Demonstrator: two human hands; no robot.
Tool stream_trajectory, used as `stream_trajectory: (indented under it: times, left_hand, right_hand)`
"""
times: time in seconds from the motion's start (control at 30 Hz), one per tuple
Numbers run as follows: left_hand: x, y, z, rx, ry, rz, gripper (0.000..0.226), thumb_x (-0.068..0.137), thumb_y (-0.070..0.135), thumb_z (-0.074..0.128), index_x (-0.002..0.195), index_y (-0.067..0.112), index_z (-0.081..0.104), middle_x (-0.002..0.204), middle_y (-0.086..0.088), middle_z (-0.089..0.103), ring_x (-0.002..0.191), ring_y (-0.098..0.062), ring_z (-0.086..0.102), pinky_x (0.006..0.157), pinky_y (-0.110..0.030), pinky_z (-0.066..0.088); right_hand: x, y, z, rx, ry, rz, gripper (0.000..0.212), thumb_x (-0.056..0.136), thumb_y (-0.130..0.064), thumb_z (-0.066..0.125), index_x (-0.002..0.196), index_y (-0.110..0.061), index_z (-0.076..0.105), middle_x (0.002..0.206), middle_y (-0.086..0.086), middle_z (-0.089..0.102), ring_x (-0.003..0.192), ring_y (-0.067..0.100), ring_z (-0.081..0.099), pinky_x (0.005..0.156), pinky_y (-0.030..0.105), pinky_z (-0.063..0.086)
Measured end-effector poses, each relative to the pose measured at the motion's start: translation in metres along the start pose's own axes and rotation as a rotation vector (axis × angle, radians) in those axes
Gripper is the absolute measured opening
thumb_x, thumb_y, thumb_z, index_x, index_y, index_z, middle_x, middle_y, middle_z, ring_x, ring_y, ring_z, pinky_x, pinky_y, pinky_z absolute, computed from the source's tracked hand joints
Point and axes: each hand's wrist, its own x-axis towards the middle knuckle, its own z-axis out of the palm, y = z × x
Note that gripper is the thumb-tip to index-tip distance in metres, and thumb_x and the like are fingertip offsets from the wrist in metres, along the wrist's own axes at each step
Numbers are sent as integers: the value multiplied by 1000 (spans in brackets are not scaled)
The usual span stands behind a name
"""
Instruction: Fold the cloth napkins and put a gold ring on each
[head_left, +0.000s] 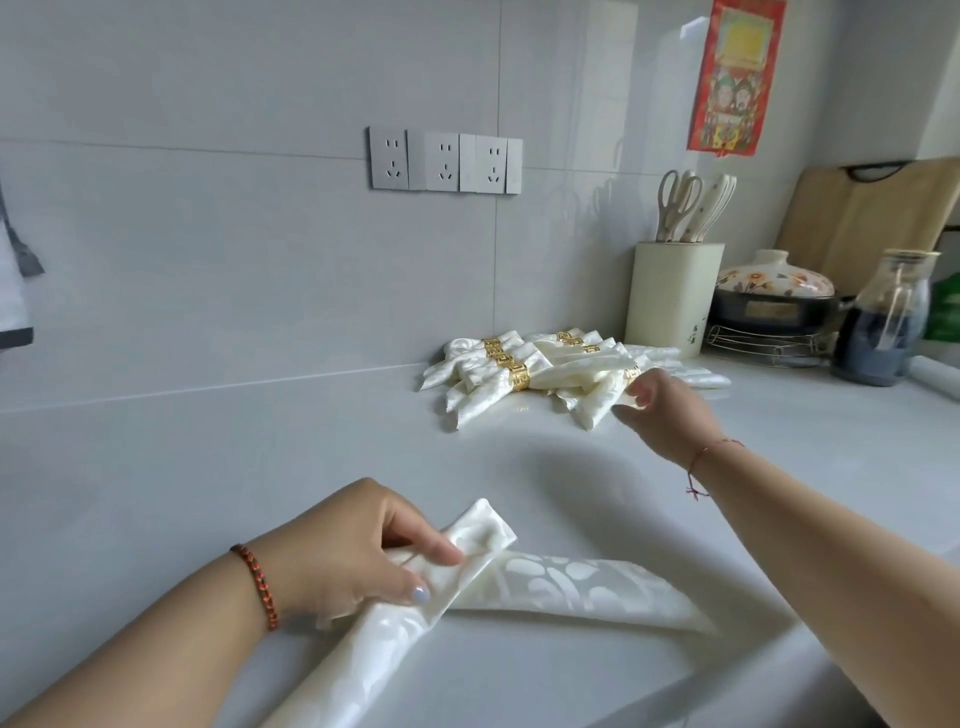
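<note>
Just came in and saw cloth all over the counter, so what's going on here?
A person is folding cream napkins at a white counter. Their left hand pinches the folded middle of a napkin that has no ring on it. Their right hand reaches to a pile of finished napkins by the wall, already banded with gold rings; whether it grips anything there is unclear.

Left hand (358, 545) sat low and near, palm down, thumb and fingers curled in a pinch. Right arm stretched far forward, right hand (662, 410) palm down, fingers bent at its far end.
</note>
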Motion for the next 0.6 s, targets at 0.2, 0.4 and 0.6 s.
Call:
stream_trajectory:
  times: [0.2,0.4,0.6]
  left_hand:
    - [1,-4,0,-8,-2,27,33,60,22,76,84,45,77,90,7,76,89,-14,70,79,-23,52]
    - [-1,-5,1,-3,3,50,34,64,18,74,83,45,77,89,8,75,87,-10,70,77,-20,51]
    - [-8,-2,-30,-36,111,104,36,59,14,75,80,44,77,86,5,76,76,-1,67,71,-15,48]
  right_hand:
    - [38,71,9,-508,-64,234,52,88,-46,53,123,-9,54,127,21,49,119,35,40,99,35,31]
    - [42,71,14,-442,-71,228,30,92,-32,52,112,-11,63,119,19,57,113,33,46,94,32,34]
    - [37,15,18,-39,-57,160,17,83,-23,63,82,-6,63,86,15,66,77,29,54,66,30,39]
